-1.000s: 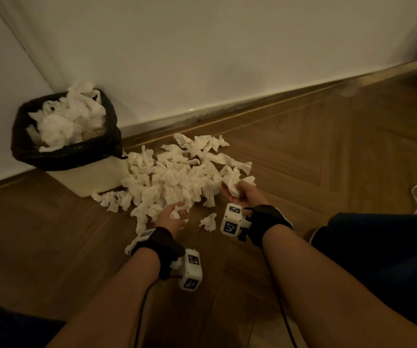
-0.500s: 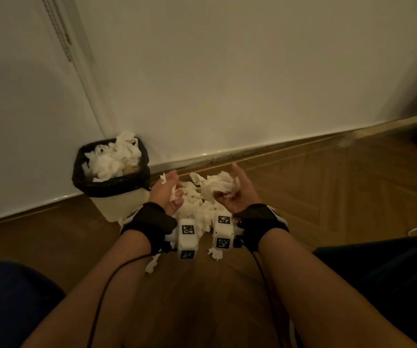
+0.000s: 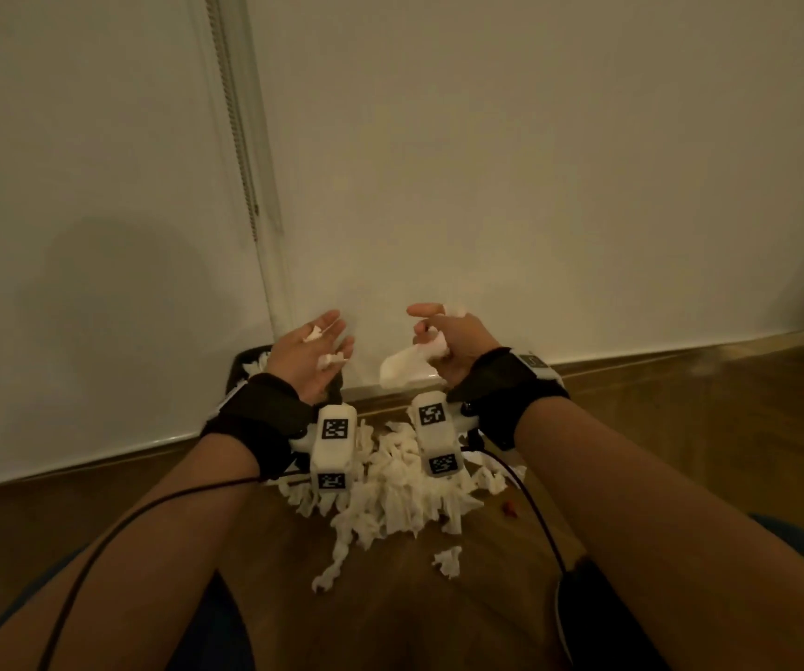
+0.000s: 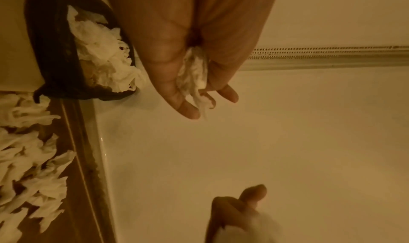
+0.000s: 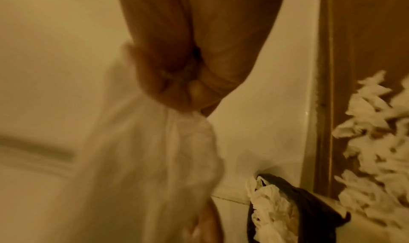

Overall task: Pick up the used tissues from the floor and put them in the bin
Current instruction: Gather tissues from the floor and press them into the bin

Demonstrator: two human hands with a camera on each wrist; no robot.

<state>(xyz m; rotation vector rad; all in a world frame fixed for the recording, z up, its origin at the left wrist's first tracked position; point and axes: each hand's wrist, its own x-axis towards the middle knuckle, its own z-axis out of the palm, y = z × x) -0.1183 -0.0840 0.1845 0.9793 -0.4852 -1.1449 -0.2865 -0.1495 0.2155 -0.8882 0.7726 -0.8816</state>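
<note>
**Both hands raised with tissues, bin below the left hand**

The pile of used tissues (image 3: 400,481) lies on the wood floor (image 3: 390,598), below and nearer the person than both raised hands, against the foot of the white wall (image 3: 535,186). One loose tissue (image 3: 447,560) sits apart at the near side of the pile. The bin (image 4: 55,57), lined with a black bag, stands at the wall; in the head view the left hand (image 3: 310,355) mostly hides it.

The tissues are white, crumpled and twisted into strips. More fill the bin to its rim.

Left hand: palm up, fingers loosely extended, small tissue scraps (image 4: 192,75) resting in the palm between them. Right hand (image 3: 448,348): fingers curled, gripping a wad of tissue (image 3: 407,363) that hangs from the fist; blurred in the right wrist view.
</note>
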